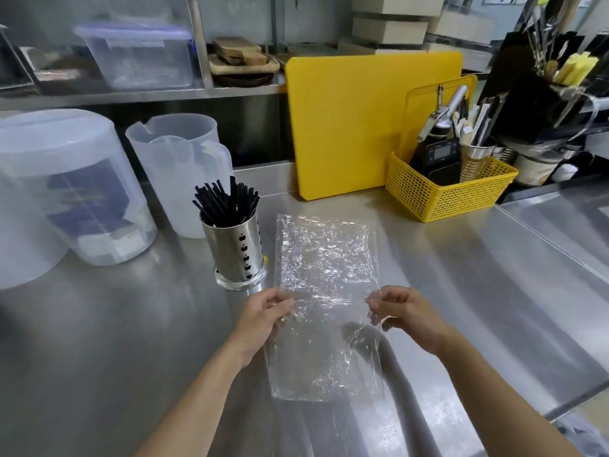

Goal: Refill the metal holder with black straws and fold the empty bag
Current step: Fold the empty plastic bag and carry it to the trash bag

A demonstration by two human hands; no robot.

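A perforated metal holder (234, 250) stands on the steel counter (131, 324), filled with upright black straws (227, 202). To its right a clear, crinkled empty plastic bag (326, 265) lies spread lengthwise on the counter. My left hand (263, 316) pinches the bag's left edge about halfway along. On the opposite edge my right hand (403, 311) pinches at the same height. The bag's near half is lifted slightly between my hands.
Two translucent jugs (178, 166) and a large lidded container (62, 189) stand left of the holder. A yellow cutting board (346, 127) leans at the back, with a yellow basket (448, 189) of tools on its right. The counter's edge runs diagonally at the right.
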